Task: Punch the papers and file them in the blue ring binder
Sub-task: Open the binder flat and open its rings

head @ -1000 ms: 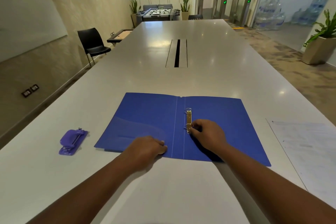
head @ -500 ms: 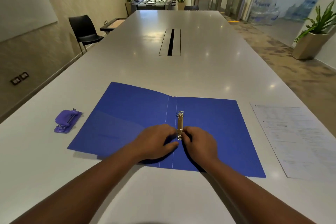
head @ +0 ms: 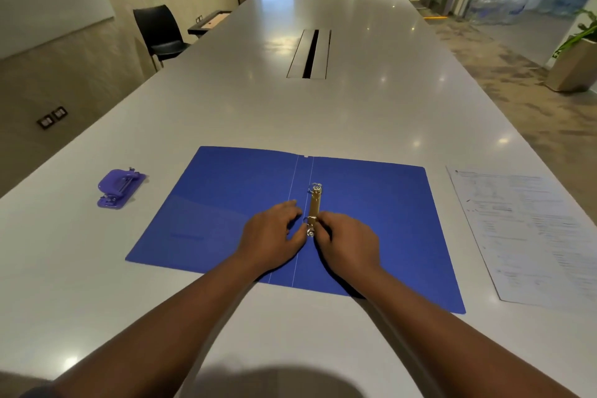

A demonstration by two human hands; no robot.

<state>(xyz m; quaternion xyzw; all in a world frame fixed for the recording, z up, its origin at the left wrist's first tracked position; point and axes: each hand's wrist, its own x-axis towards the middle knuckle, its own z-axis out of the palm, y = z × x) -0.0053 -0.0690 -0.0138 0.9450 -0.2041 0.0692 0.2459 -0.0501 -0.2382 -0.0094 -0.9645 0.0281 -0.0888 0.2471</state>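
The blue ring binder (head: 226, 203) lies open and flat on the white table (head: 323, 113) in front of me. Its metal ring mechanism (head: 314, 203) runs along the spine. My left hand (head: 274, 236) rests on the binder just left of the mechanism, fingertips at its near ring. My right hand (head: 349, 241) sits just right of it, thumb and fingers pinching the near ring. A stack of printed papers (head: 529, 229) lies to the right of the binder. A purple hole punch (head: 119, 187) stands to the left.
A cable slot (head: 309, 53) is set into the table's middle, farther away. A black chair (head: 158, 31) stands at the left side. A potted plant (head: 578, 58) is on the floor at the right.
My left hand slid from the binder's near edge to the ring mechanism, joining the right hand there. My view tilted down, and the papers came more fully into sight.
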